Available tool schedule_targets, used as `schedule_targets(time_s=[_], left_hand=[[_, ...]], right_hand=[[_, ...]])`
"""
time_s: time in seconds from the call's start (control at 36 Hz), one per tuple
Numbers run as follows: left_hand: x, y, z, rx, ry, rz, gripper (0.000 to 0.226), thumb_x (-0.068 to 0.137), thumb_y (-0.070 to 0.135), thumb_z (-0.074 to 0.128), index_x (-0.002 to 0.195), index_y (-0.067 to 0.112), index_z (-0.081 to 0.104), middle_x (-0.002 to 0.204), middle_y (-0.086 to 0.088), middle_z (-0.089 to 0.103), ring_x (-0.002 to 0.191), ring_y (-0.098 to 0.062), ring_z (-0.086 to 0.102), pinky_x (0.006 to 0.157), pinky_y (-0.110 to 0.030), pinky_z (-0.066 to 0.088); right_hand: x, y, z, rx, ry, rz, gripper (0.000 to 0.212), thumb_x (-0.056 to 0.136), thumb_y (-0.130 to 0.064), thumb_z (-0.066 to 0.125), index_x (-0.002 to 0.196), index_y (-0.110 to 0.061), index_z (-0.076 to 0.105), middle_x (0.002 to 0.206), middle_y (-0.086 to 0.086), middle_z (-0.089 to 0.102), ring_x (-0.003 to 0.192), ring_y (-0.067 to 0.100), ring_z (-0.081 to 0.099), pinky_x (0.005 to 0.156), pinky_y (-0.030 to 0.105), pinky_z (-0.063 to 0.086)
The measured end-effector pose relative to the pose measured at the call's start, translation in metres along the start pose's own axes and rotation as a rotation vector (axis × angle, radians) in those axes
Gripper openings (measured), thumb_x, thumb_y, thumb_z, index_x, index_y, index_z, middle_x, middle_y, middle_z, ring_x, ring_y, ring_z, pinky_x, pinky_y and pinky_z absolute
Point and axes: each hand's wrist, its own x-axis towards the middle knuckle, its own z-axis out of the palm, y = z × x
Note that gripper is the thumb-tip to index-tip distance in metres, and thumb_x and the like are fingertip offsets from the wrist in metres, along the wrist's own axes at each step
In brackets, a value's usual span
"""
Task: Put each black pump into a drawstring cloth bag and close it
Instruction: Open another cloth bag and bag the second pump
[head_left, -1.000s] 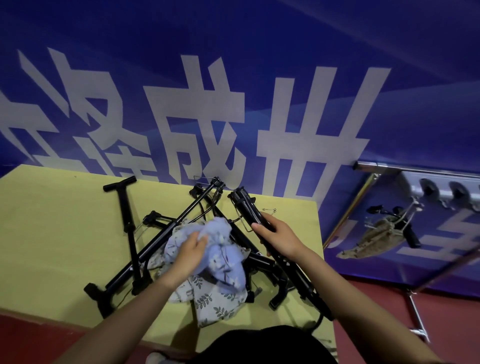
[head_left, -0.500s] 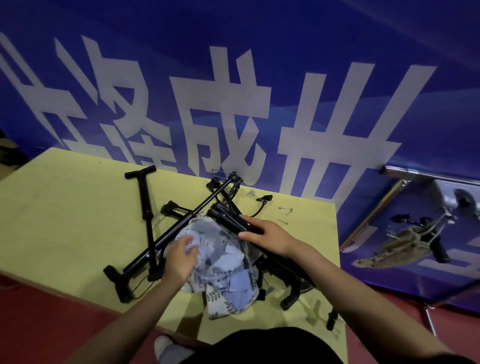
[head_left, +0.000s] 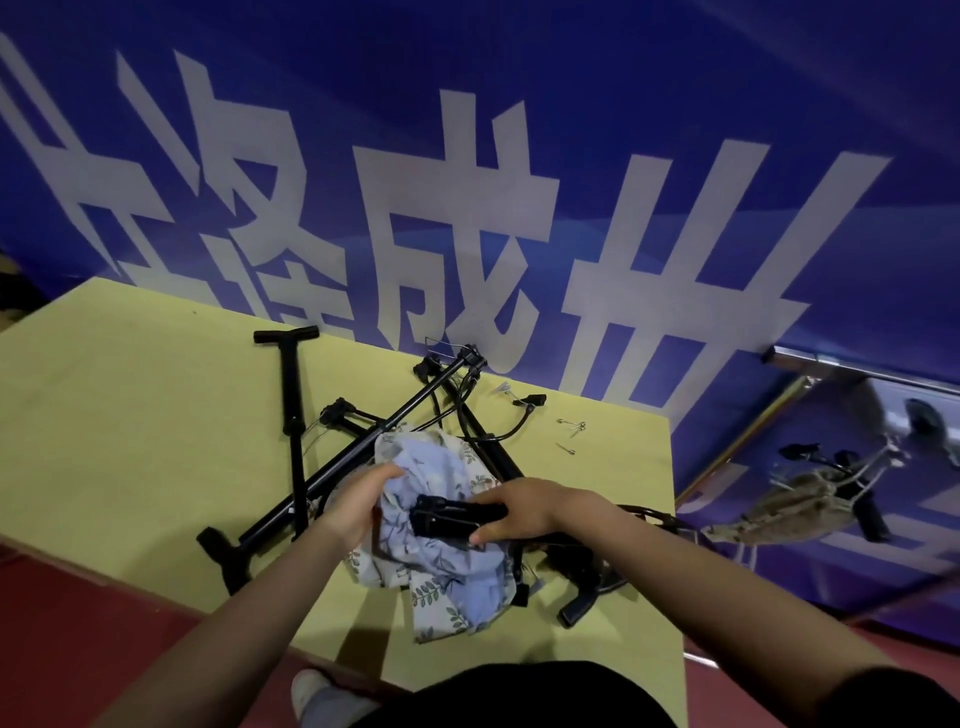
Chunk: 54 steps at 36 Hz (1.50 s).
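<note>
Head view: right hand (head_left: 524, 506) grips one black pump (head_left: 452, 515) by its end, held level over the floral cloth bag (head_left: 441, 530); left hand (head_left: 358, 501) grasps the bag's fabric at its left side. Bag sits mid yellow desk (head_left: 130, 415) on a tangle of other pumps (head_left: 363, 441), hiding their crossing. Hose (head_left: 511, 426) and small metal pins (head_left: 571, 425) lie behind; blue banner (head_left: 519, 156) backs the desk

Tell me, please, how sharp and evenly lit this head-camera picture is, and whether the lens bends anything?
Head view: dim and bluish; wide-angle bending curves the table edges and banner; the right hand and the pump it grips look soft; the left hand holds the cloth bag; forearms cast shadows near the front edge.
</note>
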Motion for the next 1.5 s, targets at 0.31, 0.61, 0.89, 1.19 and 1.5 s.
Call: schedule_targets(time_s=[0.31, 0.61, 0.89, 1.19, 1.5], left_hand=[[-0.024, 0.057, 0.017, -0.141, -0.040, 0.276, 0.020, 0.094, 0.024, 0.058, 0.108, 0.013, 0.067, 0.107, -0.010, 0.072, 0.100, -0.026, 0.068, 0.090, -0.039, 0.051], [-0.024, 0.009, 0.033, 0.561, -0.109, 0.224, 0.050, 0.100, 0.052, 0.032, 0.143, 0.029, 0.042, 0.144, 0.005, 0.046, 0.130, -0.016, 0.045, 0.103, -0.032, 0.036], [-0.026, 0.023, 0.029, 0.774, -0.262, 0.033, 0.063, 0.094, 0.066, 0.030, 0.131, 0.024, 0.057, 0.120, -0.001, 0.063, 0.108, -0.014, 0.059, 0.089, -0.031, 0.045], [-0.042, 0.040, 0.033, 0.593, -0.476, 0.034, 0.062, 0.093, 0.069, 0.025, 0.145, 0.037, 0.033, 0.149, 0.009, 0.037, 0.142, -0.014, 0.028, 0.112, -0.028, 0.019], [-0.046, 0.043, 0.041, 0.551, -0.402, 0.135, 0.042, 0.089, 0.068, 0.028, 0.121, 0.051, 0.048, 0.114, 0.030, 0.053, 0.113, 0.003, 0.046, 0.101, -0.024, 0.032]], right_hand=[[-0.004, -0.005, -0.027, -0.303, -0.015, 0.050, 0.065, 0.084, -0.065, 0.055, 0.140, -0.034, 0.045, 0.117, -0.002, 0.064, 0.106, 0.022, 0.058, 0.077, 0.033, 0.043], [-0.006, -0.030, -0.029, -0.627, 0.213, -0.190, 0.068, 0.081, -0.063, 0.060, 0.140, -0.031, 0.045, 0.088, 0.005, 0.068, 0.070, 0.022, 0.051, 0.060, 0.029, 0.035], [-0.010, -0.029, -0.036, -0.706, 0.360, -0.336, 0.060, 0.076, -0.071, 0.059, 0.122, -0.033, 0.058, 0.084, -0.005, 0.068, 0.076, 0.020, 0.063, 0.059, 0.028, 0.039], [-0.013, -0.011, -0.055, -0.730, 0.642, -0.480, 0.062, 0.073, -0.078, 0.055, 0.102, -0.024, 0.065, 0.082, -0.007, 0.066, 0.077, 0.020, 0.064, 0.074, 0.033, 0.045], [-0.015, 0.012, -0.057, -0.635, 0.990, -0.481, 0.075, 0.077, -0.076, 0.051, 0.124, -0.020, 0.062, 0.122, 0.005, 0.062, 0.123, 0.026, 0.051, 0.108, 0.044, 0.035]])
